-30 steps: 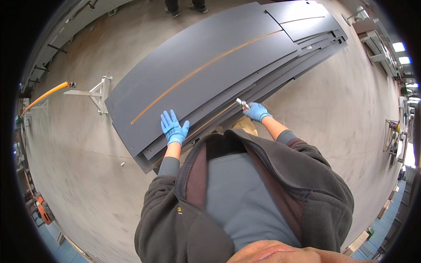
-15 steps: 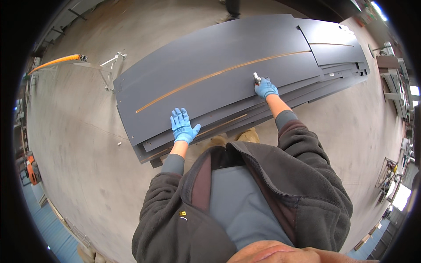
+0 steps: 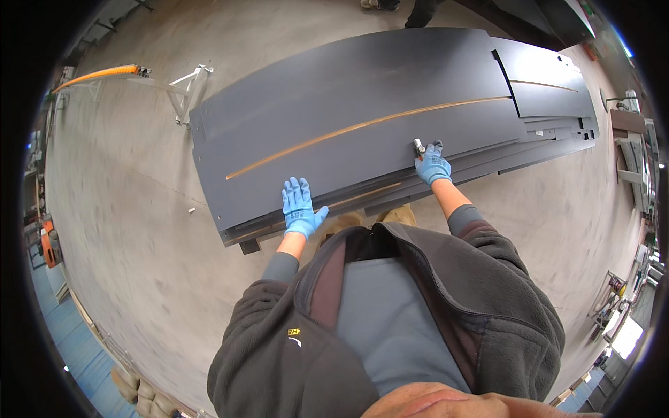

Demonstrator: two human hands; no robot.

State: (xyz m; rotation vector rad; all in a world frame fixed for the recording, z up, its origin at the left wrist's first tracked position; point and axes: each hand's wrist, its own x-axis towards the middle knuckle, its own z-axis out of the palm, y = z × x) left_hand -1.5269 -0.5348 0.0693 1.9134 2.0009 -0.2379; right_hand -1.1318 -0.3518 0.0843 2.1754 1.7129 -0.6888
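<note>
A large dark grey panel with a long orange-brown strip lies on top of a stack of similar panels in front of me. My left hand, in a blue glove, lies flat at the panel's near edge with its fingers stretched out. Farther right, my right hand, gloved the same, is closed on a small silver metal tool above the near edge. The tool's lower part is hidden by the hand, and its exact kind is unclear.
A shorter grey panel lies at the stack's right end. White metal stands and an orange bar are at the far left. Beyond the stack show another person's dark legs. Shelving and equipment line the right side.
Both hands have come slightly nearer me, keeping their holds. Less of the lower panels shows along the near left edge. The other person's legs have shifted right.
</note>
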